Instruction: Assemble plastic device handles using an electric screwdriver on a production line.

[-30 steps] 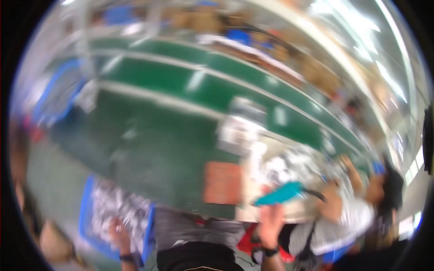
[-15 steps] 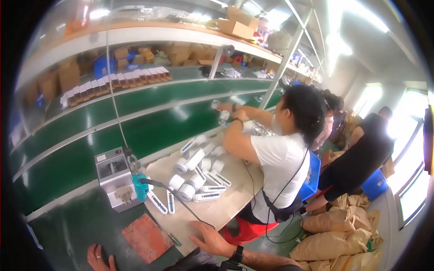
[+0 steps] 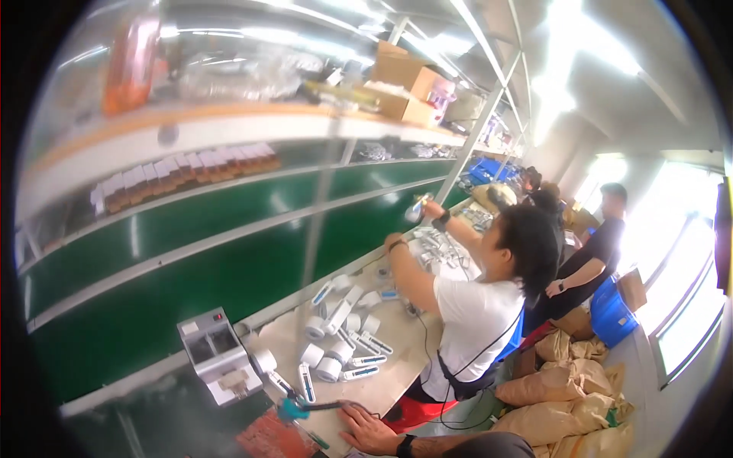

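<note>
My right hand (image 3: 369,429) rests with fingers stretched out at the near edge of the tan work board (image 3: 397,365). A dark cord (image 3: 343,404) runs past its fingers to a blurred teal tool (image 3: 292,409), whose kind I cannot make out. Below the tool lies a worn red mat (image 3: 271,435). Beyond my hand several white plastic parts with round ends and flat handles (image 3: 330,369) are heaped on the board. To their left stands a grey boxy machine (image 3: 217,355) with an open top hopper. My left hand is out of view.
A co-worker in a white shirt (image 3: 485,320) sits to the right, holding up a small part (image 3: 416,208). A green conveyor (image 3: 198,282) runs behind the board under a shelf (image 3: 252,126). Tan sacks (image 3: 561,389) and a blue bin (image 3: 613,313) stand at right.
The view has tilted up and shifted, and my left hand has left it. The teal tool has moved from beside the machine to above the red mat. The co-worker's hand has risen.
</note>
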Available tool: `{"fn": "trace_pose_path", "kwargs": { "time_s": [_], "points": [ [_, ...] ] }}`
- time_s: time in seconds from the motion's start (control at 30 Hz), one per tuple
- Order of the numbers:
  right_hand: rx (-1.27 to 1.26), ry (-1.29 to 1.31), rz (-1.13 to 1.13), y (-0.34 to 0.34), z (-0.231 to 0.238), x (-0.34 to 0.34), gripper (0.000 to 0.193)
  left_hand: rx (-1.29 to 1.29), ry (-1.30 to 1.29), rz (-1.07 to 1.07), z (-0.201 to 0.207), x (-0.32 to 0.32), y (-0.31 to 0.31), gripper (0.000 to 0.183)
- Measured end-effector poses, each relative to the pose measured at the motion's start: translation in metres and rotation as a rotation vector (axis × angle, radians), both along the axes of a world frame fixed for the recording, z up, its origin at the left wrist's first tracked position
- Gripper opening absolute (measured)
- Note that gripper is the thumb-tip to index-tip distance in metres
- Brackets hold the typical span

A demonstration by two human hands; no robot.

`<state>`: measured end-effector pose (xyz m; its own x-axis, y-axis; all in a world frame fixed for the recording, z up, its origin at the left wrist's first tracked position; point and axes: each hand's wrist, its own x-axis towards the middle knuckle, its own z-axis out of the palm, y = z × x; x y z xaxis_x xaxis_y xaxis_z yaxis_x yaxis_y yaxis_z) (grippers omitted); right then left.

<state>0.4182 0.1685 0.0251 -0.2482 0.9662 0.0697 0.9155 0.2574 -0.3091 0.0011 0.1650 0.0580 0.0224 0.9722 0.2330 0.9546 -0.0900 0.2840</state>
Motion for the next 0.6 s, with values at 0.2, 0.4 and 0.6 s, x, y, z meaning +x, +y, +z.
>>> {"fn": "trace_pose_path", "kwargs": {
  "time_s": [0.2, 0.4, 0.6],
  "points": [
    [-0.297, -0.108, 0.136, 0.008, 0.016, 0.024, 0.075, -0.017, -0.029, 0.02, 0.003, -0.005, -0.003, 0.056],
    [-0.489, -0.177, 0.143, 0.009, 0.023, 0.021, 0.085, -0.132, -0.021, 0.054, 0.0, -0.012, -0.002, 0.061],
    [-0.406, -0.123, 0.055, 0.003, 0.02, 0.013, 0.083, -0.143, -0.07, 0.049, -0.005, -0.011, -0.013, 0.06]
  ]
}}
